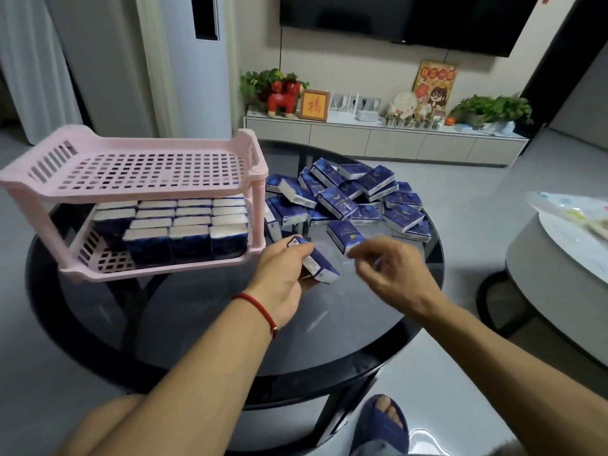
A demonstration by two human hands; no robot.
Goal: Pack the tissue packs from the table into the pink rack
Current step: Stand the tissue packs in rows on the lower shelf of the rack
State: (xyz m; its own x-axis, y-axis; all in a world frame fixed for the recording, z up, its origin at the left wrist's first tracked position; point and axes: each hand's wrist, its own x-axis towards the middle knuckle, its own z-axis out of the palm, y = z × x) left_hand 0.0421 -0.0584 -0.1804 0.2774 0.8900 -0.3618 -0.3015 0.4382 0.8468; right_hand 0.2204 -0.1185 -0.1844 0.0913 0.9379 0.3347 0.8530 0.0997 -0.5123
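Note:
A pink two-tier rack (138,189) stands on the left of the round dark glass table (210,324). Its lower shelf holds several blue tissue packs standing in rows (184,225); its top shelf is bare. A loose pile of blue tissue packs (348,199) lies right of the rack. My left hand (283,278) grips one blue tissue pack (320,264) just in front of the rack's right corner. My right hand (391,268) hovers beside it with loosely curled fingers, holding nothing, near a single pack (345,235) on the glass.
A second round table (533,258) with a white plate stands at the right. A low white cabinet (378,139) with plants and ornaments runs along the far wall under a television. My knee and a slippered foot (381,422) show below the table's edge.

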